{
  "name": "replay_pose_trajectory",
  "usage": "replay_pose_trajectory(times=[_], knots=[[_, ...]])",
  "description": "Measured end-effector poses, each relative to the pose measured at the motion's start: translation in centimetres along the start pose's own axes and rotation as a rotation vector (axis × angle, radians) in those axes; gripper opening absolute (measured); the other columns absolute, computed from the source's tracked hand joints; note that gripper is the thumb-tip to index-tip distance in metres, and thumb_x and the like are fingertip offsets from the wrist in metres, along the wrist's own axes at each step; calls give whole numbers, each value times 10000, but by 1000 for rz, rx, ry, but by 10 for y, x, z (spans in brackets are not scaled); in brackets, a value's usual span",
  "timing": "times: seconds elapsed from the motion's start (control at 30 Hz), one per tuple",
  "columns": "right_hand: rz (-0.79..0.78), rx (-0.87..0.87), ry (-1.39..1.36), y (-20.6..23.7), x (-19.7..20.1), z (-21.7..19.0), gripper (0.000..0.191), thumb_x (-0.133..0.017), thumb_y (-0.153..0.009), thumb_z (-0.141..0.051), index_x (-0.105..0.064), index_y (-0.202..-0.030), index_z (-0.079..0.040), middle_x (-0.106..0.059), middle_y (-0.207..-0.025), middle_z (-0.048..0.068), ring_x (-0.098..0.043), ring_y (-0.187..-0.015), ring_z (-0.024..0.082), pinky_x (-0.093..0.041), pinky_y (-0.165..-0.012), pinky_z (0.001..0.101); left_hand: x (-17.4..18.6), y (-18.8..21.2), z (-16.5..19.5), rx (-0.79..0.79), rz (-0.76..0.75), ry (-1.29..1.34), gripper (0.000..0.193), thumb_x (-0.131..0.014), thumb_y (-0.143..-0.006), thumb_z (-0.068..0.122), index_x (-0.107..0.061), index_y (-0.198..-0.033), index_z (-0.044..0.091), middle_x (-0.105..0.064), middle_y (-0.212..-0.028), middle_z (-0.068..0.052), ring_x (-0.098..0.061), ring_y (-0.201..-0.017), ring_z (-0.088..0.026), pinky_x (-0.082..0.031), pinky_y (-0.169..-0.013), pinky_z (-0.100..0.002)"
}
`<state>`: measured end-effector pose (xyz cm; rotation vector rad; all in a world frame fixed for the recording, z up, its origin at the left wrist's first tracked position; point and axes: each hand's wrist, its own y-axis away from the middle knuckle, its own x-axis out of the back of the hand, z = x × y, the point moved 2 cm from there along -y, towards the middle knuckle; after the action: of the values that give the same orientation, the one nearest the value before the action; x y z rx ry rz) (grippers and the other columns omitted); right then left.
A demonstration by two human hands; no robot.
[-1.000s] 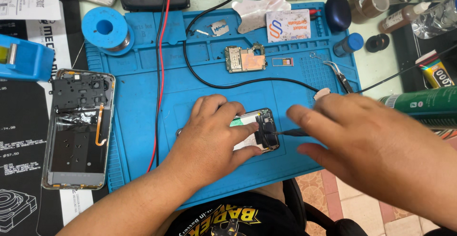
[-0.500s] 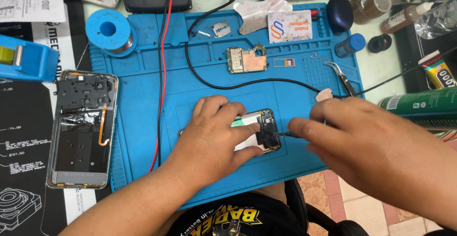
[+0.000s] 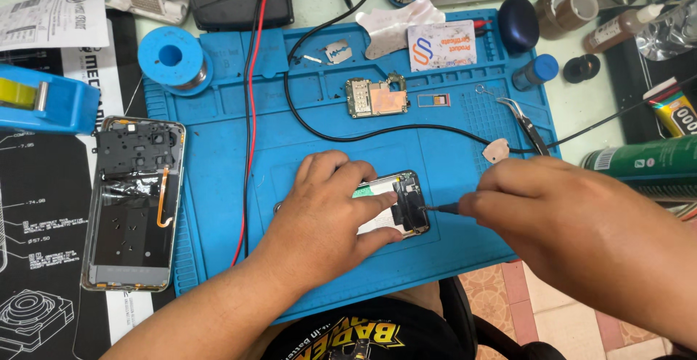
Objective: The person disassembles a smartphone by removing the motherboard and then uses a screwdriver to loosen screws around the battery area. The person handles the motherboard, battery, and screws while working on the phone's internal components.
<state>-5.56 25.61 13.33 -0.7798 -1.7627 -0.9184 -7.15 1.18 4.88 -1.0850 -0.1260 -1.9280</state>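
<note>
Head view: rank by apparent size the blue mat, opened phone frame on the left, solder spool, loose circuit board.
1. blue mat
2. opened phone frame
3. solder spool
4. loose circuit board

Spool and board look close in size, so that order is unsure.
</note>
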Motion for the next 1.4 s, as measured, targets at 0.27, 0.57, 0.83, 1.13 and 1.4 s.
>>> replay_pose_trajectory(times=[0.27,0.57,0.83,1.13,1.4], knots=[[418,-184,-447,28,-17,33,239,-792,-823,-100,-734,-1049,-46,-731,-974,37,-672,-867,151,-542,-730,257,5,-2,0,-17,130,57,373,-839,-785,319,-788,-1084,102,-643,-1121,-97,-526,-1149,-341,-458,-989,-452],[525,-428,-1252,10,-94,55,152,-676,-929,-43,-713,-1027,67,-675,-902,106,-658,-759,173,-541,-706,301,10,-4,-1,-33,283,56,158,-818,-859,168,-776,-998,105,-672,-1008,-47,-593,-1050,-301,-507,-919,-407],[512,-507,-1446,4,-111,60,199,-663,-979,-119,-693,-942,74,-607,-751,95,-603,-658,189,-534,-620,344,13,-6,0,-35,318,53,147,-822,-855,168,-774,-978,103,-661,-970,-44,-587,-1005,-296,-502,-880,-403],[501,-701,-1446,3,-121,58,212,-668,-963,-138,-709,-937,69,-574,-662,79,-540,-580,169,-487,-550,334,15,-4,5,-82,336,19,137,-827,-828,156,-766,-948,129,-650,-993,-46,-584,-1022,-292,-508,-866,-408],[502,-670,-1478,3,-123,57,219,-662,-970,-144,-706,-947,69,-551,-646,73,-530,-561,168,-471,-531,330,10,-4,3,-69,324,-13,172,-828,-836,164,-794,-1004,157,-644,-969,-17,-584,-1010,-269,-512,-868,-396]])
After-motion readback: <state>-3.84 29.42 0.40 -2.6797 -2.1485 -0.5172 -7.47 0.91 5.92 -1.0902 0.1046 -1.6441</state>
